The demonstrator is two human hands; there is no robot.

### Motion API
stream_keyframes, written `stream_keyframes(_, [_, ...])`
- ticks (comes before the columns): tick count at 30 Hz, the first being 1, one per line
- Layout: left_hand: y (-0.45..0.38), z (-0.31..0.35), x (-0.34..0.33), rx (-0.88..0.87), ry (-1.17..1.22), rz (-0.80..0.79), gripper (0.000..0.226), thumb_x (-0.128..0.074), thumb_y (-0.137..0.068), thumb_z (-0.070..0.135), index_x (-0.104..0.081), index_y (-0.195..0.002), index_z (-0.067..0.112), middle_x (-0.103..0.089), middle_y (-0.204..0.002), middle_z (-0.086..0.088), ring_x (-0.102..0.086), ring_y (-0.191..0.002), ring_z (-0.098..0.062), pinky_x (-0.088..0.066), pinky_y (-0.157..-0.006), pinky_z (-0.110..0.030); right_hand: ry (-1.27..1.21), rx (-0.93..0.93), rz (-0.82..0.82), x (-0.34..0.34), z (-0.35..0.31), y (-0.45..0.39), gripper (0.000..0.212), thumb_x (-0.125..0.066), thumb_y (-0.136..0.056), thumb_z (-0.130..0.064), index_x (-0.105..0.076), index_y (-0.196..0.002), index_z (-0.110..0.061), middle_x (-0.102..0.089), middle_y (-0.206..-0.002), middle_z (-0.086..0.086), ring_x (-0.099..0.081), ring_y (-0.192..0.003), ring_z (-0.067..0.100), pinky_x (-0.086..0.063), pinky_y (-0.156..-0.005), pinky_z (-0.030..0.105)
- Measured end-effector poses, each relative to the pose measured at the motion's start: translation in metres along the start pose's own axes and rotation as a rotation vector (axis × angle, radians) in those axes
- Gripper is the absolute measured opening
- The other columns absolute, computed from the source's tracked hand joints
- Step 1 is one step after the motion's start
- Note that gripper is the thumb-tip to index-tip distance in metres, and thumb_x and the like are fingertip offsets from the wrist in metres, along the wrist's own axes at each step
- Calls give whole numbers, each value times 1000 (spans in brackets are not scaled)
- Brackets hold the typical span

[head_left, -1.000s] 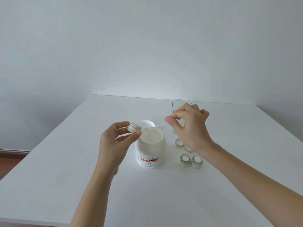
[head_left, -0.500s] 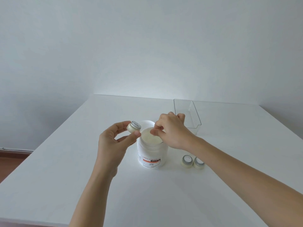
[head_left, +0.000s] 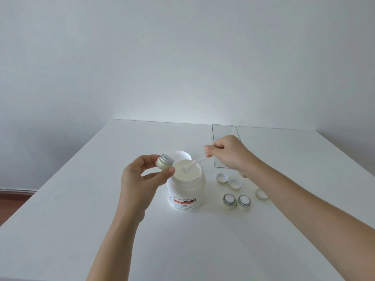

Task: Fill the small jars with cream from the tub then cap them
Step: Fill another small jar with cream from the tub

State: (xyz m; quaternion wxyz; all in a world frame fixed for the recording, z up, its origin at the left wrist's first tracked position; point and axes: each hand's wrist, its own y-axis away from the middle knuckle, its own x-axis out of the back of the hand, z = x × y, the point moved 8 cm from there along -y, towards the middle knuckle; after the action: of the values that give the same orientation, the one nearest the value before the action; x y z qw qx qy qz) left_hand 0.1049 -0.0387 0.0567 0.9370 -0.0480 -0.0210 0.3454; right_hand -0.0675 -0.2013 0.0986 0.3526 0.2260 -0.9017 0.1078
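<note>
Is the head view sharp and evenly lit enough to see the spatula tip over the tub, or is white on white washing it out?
Head view: soft, even light, faint shadows, no harsh glare. The spatula tip nearly blends into the cream in the tub; the right hand and left hand look sharp; wide-angle bending shows at the table edges.

Three jars (head_left: 164, 162) (head_left: 229, 201) (head_left: 243, 203), seemingly three caps (head_left: 222, 178) (head_left: 235, 184) (head_left: 261, 194), one tub (head_left: 185, 189)

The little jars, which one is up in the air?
The small cream-coloured glass jar pinched in the left hand, tilted beside the big white cream tub. The other two jars stand on the table.
</note>
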Motion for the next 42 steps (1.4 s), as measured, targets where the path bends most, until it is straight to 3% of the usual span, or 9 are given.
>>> stream_keyframes(3, [-2,-1,-1,-4,-11,-4,29,-87,-71,14,-71,-93,23,-77,-93,9,-74,-68,-5,-57,-66,-22,-75,-50,9,8,1,-3,28,-58,-92,-37,-70,-71,-22,-72,-100,9,-61,-106,28,-39,-104,44])
stream_keyframes(7, [-3,-2,-7,8,-6,-34,28,-86,-71,8,-71,-91,21,-78,-85,11,-74,-71,-4,-53,-59,-12,-194,-54,-17,16,-6,-4,28,-59,-92,-35,-68,-69,-22,-65,-86,-9,-56,-101,17,-38,-74,24])
stream_keyframes(11, [-1,-1,-14,19,9,-59,28,-86,-71,6,-72,-92,18,-79,-86,6,-76,-74,-7,-51,-61,-8,-238,-33,-17,15,-14,-5,28,-59,-92,-36,-70,-73,-19,-67,-107,3,-56,-110,20,-37,-80,29])
stream_keyframes(14, [0,0,-18,22,26,-72,29,-86,-71,6,-72,-94,16,-80,-87,4,-76,-76,-8,-51,-62,-8,-163,41,40,14,-25,0,35,-55,-93,-34,-72,-82,-5,-63,-64,-23,-57,-83,11,-36,-86,35])
stream_keyframes(17, [-1,1,-18,24,49,-77,30,-86,-70,7,-72,-96,15,-80,-89,3,-76,-78,-10,-52,-64,-9,-5,126,153,14,-37,10,37,-52,-95,-35,-71,-82,-6,-43,-33,-27,-43,-55,2,-27,-82,35])
stream_keyframes(22, [-2,1,-15,35,81,-67,29,-85,-73,13,-73,-98,13,-80,-93,0,-76,-86,-14,-56,-78,-24,99,516,387,18,-75,41,25,-60,-91,-33,-70,-73,-18,-61,-76,-8,-52,-82,12,-25,-88,36])
stream_keyframes(25, [-2,1,-13,46,102,-51,26,-84,-74,16,-74,-98,12,-79,-94,-3,-76,-88,-15,-57,-89,-37,212,777,521,16,-93,65,17,-65,-87,-31,-71,-75,-21,-58,-80,-6,-51,-84,15,-22,-81,35])
stream_keyframes(29, [-3,1,-12,53,124,-25,24,-84,-75,19,-76,-97,11,-79,-89,-3,-74,-84,-14,-58,-90,-37,368,992,683,15,-102,87,21,-64,-88,-33,-72,-73,-21,-58,-77,-5,-55,-80,20,-20,-79,35])
stream_keyframes(42, [-4,-4,-10,71,119,-23,25,-82,-77,20,-74,-99,11,-79,-94,-4,-74,-84,-10,-55,-73,-23,234,910,722,30,-88,86,21,-63,-89,-29,-71,-72,-20,-57,-77,-6,-49,-80,14,-20,-78,34])
